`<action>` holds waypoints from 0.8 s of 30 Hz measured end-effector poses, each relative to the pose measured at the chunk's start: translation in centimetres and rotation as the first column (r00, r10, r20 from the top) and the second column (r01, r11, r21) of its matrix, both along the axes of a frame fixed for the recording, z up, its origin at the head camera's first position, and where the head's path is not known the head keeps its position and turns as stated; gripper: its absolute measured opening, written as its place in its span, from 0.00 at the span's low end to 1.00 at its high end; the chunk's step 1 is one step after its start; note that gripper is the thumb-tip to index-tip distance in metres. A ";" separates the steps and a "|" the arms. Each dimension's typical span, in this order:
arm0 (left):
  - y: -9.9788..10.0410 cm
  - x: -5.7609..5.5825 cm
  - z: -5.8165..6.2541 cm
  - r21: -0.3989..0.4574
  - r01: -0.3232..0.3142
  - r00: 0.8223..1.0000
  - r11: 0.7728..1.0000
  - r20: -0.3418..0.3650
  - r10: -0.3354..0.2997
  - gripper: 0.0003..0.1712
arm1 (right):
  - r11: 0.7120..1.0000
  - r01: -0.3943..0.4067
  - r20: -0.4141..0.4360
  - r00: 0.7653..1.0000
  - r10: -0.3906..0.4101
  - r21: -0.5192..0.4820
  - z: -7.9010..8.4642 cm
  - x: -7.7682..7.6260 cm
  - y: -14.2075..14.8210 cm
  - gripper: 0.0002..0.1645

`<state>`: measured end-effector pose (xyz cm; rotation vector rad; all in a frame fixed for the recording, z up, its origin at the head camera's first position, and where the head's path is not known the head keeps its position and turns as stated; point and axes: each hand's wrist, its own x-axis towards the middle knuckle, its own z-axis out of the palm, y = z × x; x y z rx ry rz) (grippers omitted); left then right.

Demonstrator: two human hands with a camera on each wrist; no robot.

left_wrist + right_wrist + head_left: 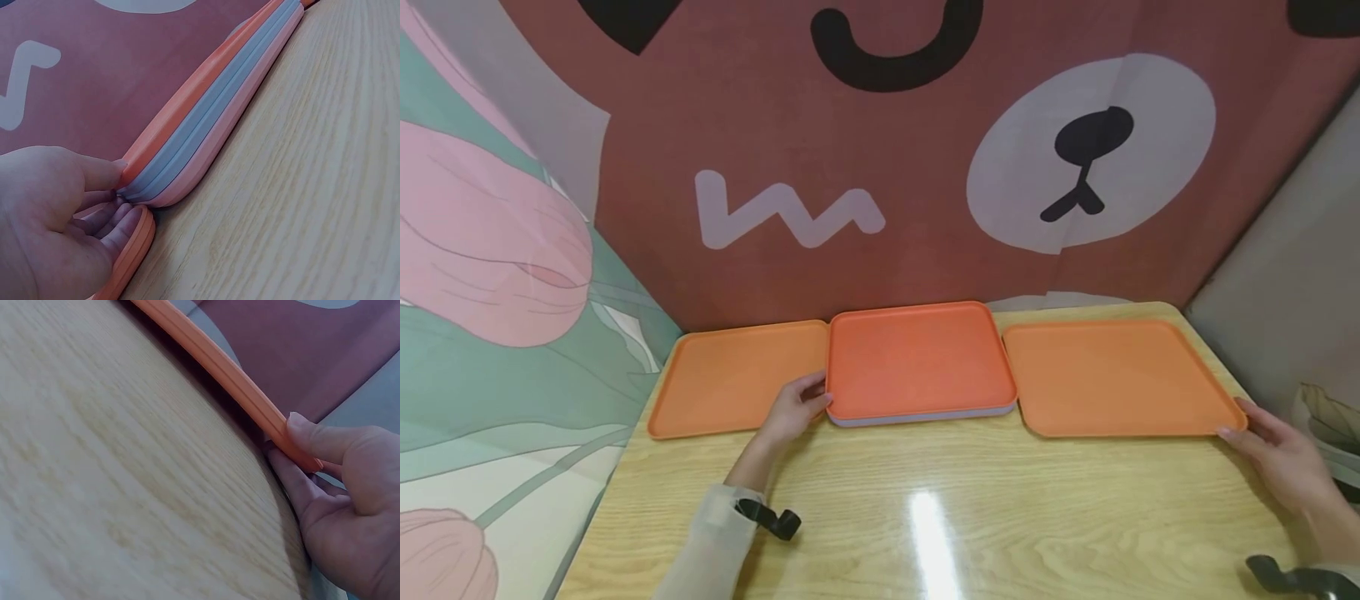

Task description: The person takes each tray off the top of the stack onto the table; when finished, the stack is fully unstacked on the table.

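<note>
In the middle of the table lies a stack of trays, a red-orange tray (pixel 921 358) on top, with grey-blue trays (pixel 209 112) and a pink tray (pixel 194 178) beneath. My left hand (pixel 792 410) grips the stack's near left corner, thumb against the red-orange tray's edge and fingers curled at the side. Under those fingers, an orange tray (pixel 722 379) lies to the left of the stack. On the right side, my right hand (pixel 1285 458) pinches the near right corner of another orange tray (pixel 1120 379). That corner is raised a little off the table, thumb above and fingers below.
The wooden table (pixel 925 483) extends in front of the trays. A brown backdrop (pixel 925 150) with a bear face rises right behind them. A flower-print cloth (pixel 497 250) hangs at the left, and a grey surface (pixel 1292 267) borders the right edge.
</note>
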<state>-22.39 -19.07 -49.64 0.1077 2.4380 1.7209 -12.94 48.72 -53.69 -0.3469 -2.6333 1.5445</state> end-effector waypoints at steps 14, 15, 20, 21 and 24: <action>0.1 0.0 -0.2 0.004 -0.002 1.000 1.000 -0.009 0.002 0.29 | 0.993 0.113 0.047 0.993 -0.112 -0.015 0.2 -1.5 -0.2 0.49; 0.1 0.0 -0.1 0.001 -0.002 1.000 1.000 -0.008 0.002 0.29 | 0.993 0.116 0.038 0.993 -0.115 -0.026 0.2 -1.6 -0.2 0.48; 0.6 0.8 1.7 0.004 0.013 1.000 1.000 0.015 -0.013 0.29 | 0.986 0.132 0.003 0.991 -0.132 -0.103 0.0 -2.3 -0.3 0.48; 0.7 1.0 2.2 0.001 0.018 1.000 1.000 0.014 -0.018 0.29 | 0.983 0.136 -0.001 0.991 -0.137 -0.127 0.0 -2.5 -0.3 0.48; 0.9 1.5 3.1 0.000 0.029 1.000 1.000 -0.003 -0.029 0.28 | 0.980 0.125 0.008 0.992 -0.125 -0.155 0.2 -2.8 -0.2 0.48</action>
